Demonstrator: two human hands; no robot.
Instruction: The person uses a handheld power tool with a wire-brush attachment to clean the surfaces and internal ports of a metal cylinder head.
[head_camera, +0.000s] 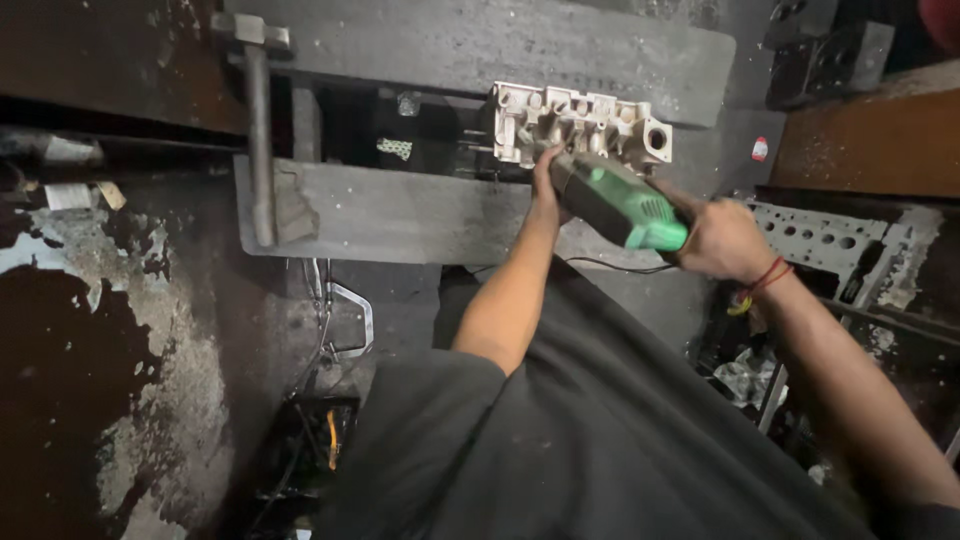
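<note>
The person wears a loose dark grey short-sleeved T-shirt that fills the near part of the scene, its left sleeve ending above the elbow, both forearms bare beyond it, and a thin red thread bracelet with a yellow strand is tied around the right wrist.

I am looking down at my right hand gripping the rear of a green power tool, its front end touching a pale metal casting. My left hand is wrapping the tool's front. The casting is sitting on a grey steel slab; a hammer is lying on the slab's left end.
</note>
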